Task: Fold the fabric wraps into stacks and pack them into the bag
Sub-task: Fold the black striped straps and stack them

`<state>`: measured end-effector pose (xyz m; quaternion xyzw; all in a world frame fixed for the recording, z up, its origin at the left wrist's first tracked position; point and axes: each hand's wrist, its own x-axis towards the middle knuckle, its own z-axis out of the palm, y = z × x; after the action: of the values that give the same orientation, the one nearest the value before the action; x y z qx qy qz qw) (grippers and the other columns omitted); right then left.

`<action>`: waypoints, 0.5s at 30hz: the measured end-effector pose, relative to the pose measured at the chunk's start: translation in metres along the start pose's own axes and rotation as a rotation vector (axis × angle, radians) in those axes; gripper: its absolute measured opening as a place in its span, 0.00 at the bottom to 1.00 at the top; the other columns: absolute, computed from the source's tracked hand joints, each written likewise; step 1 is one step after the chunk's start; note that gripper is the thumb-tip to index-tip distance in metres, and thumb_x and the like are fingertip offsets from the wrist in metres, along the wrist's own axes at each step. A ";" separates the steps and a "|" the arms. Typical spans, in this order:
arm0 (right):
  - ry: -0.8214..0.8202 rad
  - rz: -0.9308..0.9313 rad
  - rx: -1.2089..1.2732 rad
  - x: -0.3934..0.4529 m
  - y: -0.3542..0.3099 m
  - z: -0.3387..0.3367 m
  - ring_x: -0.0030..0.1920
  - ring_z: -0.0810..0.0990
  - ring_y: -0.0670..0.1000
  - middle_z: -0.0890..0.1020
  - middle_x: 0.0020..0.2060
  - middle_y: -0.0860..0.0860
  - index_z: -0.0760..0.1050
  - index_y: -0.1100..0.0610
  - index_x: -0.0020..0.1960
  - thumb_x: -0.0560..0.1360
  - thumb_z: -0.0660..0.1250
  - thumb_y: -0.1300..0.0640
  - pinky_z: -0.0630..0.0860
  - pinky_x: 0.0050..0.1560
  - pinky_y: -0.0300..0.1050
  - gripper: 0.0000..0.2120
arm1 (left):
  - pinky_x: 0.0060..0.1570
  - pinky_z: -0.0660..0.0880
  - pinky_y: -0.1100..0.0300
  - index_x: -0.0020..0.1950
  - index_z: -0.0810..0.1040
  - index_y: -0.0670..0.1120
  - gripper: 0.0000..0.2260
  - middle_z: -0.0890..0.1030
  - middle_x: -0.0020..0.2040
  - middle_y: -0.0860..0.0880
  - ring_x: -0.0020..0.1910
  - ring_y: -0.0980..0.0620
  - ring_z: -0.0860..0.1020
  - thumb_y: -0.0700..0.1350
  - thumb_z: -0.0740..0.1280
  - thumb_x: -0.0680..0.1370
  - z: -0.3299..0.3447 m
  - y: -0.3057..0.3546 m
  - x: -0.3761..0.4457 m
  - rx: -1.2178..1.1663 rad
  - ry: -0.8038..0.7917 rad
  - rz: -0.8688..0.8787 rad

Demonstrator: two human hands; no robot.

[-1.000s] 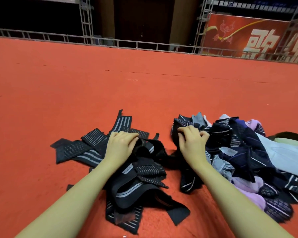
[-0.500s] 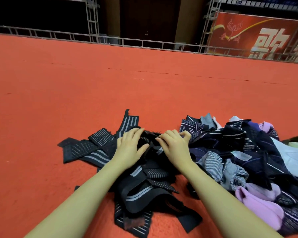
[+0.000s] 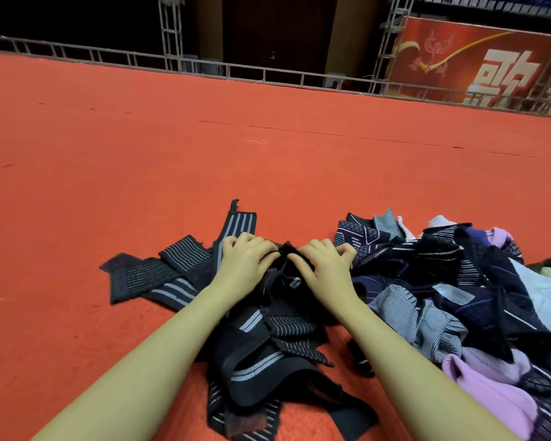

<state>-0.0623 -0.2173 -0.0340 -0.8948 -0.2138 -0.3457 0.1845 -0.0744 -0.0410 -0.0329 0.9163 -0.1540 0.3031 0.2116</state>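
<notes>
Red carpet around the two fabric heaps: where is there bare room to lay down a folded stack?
Free: the carpet beyond both heaps up to the metal railing, and the stretch left of the black striped wraps. Crowded: the middle, where left hand and right hand work one dark wrap, and rightward, where the mixed clothing heap reaches the frame edge.

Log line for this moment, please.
stage: gathering | left hand: grips black wrap | right hand: grips black wrap | mixed pile: untouched | bag: not seen
</notes>
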 end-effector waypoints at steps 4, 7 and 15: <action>0.035 0.031 0.055 0.006 -0.003 -0.001 0.43 0.69 0.44 0.76 0.36 0.42 0.77 0.49 0.40 0.75 0.57 0.40 0.49 0.46 0.43 0.16 | 0.46 0.53 0.57 0.48 0.82 0.51 0.17 0.81 0.43 0.57 0.48 0.53 0.73 0.57 0.56 0.78 -0.003 0.001 -0.002 -0.052 0.051 0.032; 0.073 0.029 -0.006 0.008 -0.002 -0.004 0.40 0.73 0.47 0.74 0.33 0.44 0.76 0.50 0.37 0.76 0.57 0.43 0.49 0.46 0.43 0.16 | 0.45 0.54 0.57 0.47 0.80 0.50 0.16 0.79 0.42 0.57 0.45 0.57 0.68 0.55 0.55 0.78 -0.005 0.003 0.000 -0.080 0.074 0.059; 0.194 0.290 -0.059 0.019 0.016 -0.022 0.38 0.75 0.53 0.74 0.32 0.47 0.72 0.52 0.34 0.76 0.60 0.49 0.52 0.45 0.46 0.13 | 0.45 0.51 0.60 0.42 0.79 0.49 0.14 0.79 0.45 0.56 0.48 0.54 0.69 0.52 0.56 0.78 -0.013 -0.002 -0.006 0.093 0.035 0.191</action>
<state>-0.0531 -0.2368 -0.0081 -0.8837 -0.0533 -0.4065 0.2257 -0.0842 -0.0324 -0.0278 0.9009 -0.2226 0.3448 0.1414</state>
